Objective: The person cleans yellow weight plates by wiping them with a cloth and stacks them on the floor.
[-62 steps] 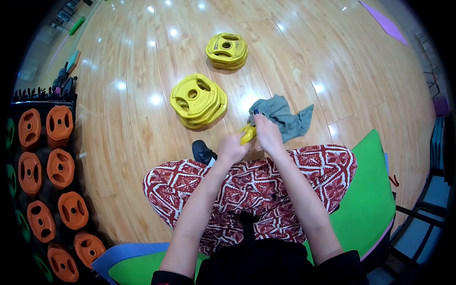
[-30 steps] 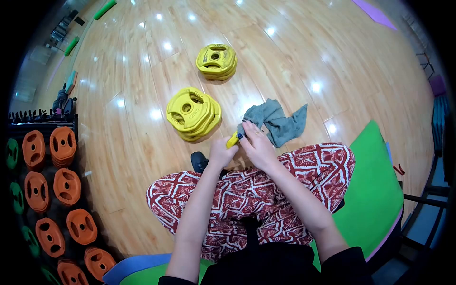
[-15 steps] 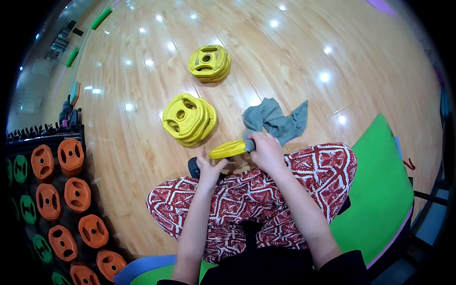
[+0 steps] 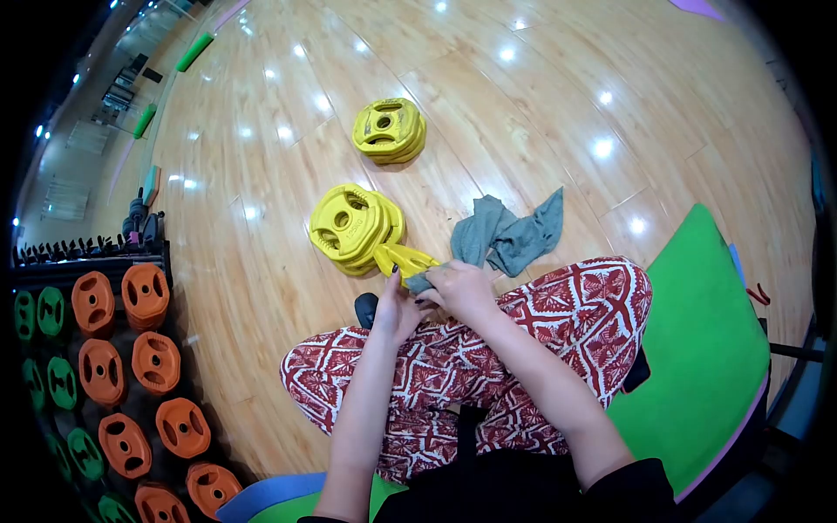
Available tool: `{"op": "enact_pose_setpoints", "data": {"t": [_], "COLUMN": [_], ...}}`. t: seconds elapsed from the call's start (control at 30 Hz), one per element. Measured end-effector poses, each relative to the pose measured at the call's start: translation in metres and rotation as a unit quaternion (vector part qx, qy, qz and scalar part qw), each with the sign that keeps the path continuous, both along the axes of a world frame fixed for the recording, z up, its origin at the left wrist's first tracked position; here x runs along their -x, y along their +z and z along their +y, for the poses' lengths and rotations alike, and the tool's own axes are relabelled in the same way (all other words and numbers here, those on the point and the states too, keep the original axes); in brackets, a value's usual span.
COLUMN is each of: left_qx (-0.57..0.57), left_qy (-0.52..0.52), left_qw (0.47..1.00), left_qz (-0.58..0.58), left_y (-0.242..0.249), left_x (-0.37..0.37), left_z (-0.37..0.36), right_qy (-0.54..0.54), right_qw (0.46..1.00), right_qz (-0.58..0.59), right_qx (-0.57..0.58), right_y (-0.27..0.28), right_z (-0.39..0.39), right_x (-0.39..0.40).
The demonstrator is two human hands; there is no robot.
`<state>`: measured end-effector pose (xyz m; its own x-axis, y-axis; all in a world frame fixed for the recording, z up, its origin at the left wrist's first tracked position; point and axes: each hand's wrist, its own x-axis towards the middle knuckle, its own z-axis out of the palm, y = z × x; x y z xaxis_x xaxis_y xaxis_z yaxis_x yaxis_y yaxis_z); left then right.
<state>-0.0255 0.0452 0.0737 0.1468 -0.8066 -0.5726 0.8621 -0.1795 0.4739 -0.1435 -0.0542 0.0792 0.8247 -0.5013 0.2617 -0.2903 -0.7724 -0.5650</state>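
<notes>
**Operator:** Head view has the yellow weight plate tilted on edge just in front of the knees, beside the nearer stack of yellow plates. I judge this as the wiping step: the right hand presses a fold of the grey cloth against the plate's near edge, fingers curled around cloth and rim. The left hand props the plate from below, fingers closed on its lower edge.

**Second:** What does the next move call for?

**Operator:** I'd say turning the plate to bring an unwiped part under the cloth, with the left hand keeping it steady so it doesn't slip onto the wooden floor.

**Second:** Anything different from half a second ago?

**Operator:** Yes. Then the plate lay nearly flat across both hands; now it stands steeper, pointing toward the near stack. The cloth's loose end trails farther right. The far stack of yellow plates and the orange plates on the rack haven't moved.
</notes>
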Motion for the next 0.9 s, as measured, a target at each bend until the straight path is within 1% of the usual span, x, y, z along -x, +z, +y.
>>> {"op": "enact_pose_setpoints", "data": {"t": [0.03, 0.1, 0.13, 0.17, 0.23, 0.27, 0.3, 0.33, 0.37, 0.4, 0.43, 0.5, 0.53, 0.57, 0.6, 0.63, 0.67, 0.7, 0.77, 0.8, 0.83, 0.87, 0.9], "left_qx": [0.0, 0.005, 0.03, 0.031, 0.068, 0.058, 0.06, 0.043, 0.027, 0.012, 0.015, 0.0, -0.011, 0.002, -0.007, -0.016, -0.018, -0.033, -0.053, -0.084, -0.116, -0.119, -0.085], "left_qy": [0.003, 0.069, 0.082, 0.086, 0.084, 0.084, 0.089, 0.107, 0.124, 0.129, 0.13, 0.106, 0.095, 0.064, 0.058, 0.052, 0.051, 0.042, 0.044, 0.033, 0.022, 0.023, -0.002], "left_qw": [1.0, 0.998, 0.996, 0.996, 0.993, 0.992, 0.992, 0.992, 0.992, 0.991, 0.991, 0.994, 0.995, 0.996, 0.994, 0.993, 0.992, 0.988, 0.977, 0.971, 0.964, 0.963, 0.962], "left_qz": [0.0, 0.001, 0.02, 0.021, 0.049, 0.072, 0.073, 0.049, 0.024, 0.015, 0.017, -0.029, -0.034, -0.068, -0.088, -0.109, -0.11, -0.144, -0.201, -0.221, -0.239, -0.239, -0.259], "left_y": [0.005, 0.016, 0.003, -0.002, -0.008, -0.01, -0.011, -0.012, -0.013, -0.014, -0.014, -0.017, -0.019, -0.024, -0.016, -0.007, -0.009, -0.009, -0.013, -0.014, -0.016, -0.019, -0.018], "left_x": [0.002, 0.005, -0.002, -0.005, -0.009, -0.012, -0.012, -0.01, -0.009, -0.01, -0.011, -0.011, -0.012, -0.014, -0.012, -0.009, -0.008, -0.007, -0.006, -0.007, -0.007, -0.008, -0.009], "left_z": [0.0, 0.002, 0.005, 0.009, 0.013, 0.015, 0.015, 0.014, 0.013, 0.012, 0.012, 0.011, 0.011, 0.011, 0.009, 0.007, 0.007, 0.006, 0.006, 0.007, 0.008, 0.009, 0.008], "right_qy": [0.003, 0.044, 0.039, 0.043, -0.025, -0.086, -0.177, -0.252, -0.303, -0.32, -0.303, -0.289, -0.263, -0.238, -0.216, -0.181, -0.156, -0.12, -0.03, -0.029, -0.033, -0.037, -0.035], "right_qw": [1.0, 0.993, 0.995, 0.995, 0.995, 0.986, 0.959, 0.925, 0.87, 0.827, 0.812, 0.835, 0.839, 0.841, 0.859, 0.886, 0.909, 0.936, 0.977, 0.977, 0.983, 0.989, 0.988], "right_qz": [0.0, -0.106, -0.088, -0.087, -0.035, -0.081, -0.118, -0.15, -0.252, -0.291, -0.326, -0.31, -0.345, -0.379, -0.308, -0.293, -0.242, -0.19, -0.136, -0.138, -0.118, -0.098, -0.098], "right_qx": [0.0, -0.013, -0.041, -0.04, -0.088, -0.114, -0.188, -0.244, -0.298, -0.359, -0.378, -0.351, -0.328, -0.306, -0.348, -0.309, -0.303, -0.272, -0.163, -0.163, -0.135, -0.109, -0.112], "right_y": [-0.005, -0.012, -0.015, -0.017, -0.011, -0.008, -0.011, -0.011, -0.017, -0.013, -0.008, 0.006, -0.004, -0.014, -0.002, 0.004, 0.001, 0.002, 0.004, 0.003, 0.001, -0.002, -0.005], "right_z": [0.001, 0.003, 0.006, 0.007, 0.006, 0.002, -0.006, -0.016, -0.029, -0.041, -0.05, -0.051, -0.053, -0.052, -0.046, -0.039, -0.033, -0.025, -0.007, -0.005, -0.004, -0.003, -0.005], "right_x": [-0.002, -0.006, -0.005, -0.004, -0.004, -0.004, -0.007, -0.01, -0.012, -0.012, -0.012, -0.013, -0.022, -0.03, -0.029, -0.034, -0.037, -0.038, -0.041, -0.043, -0.044, -0.044, -0.045]}}
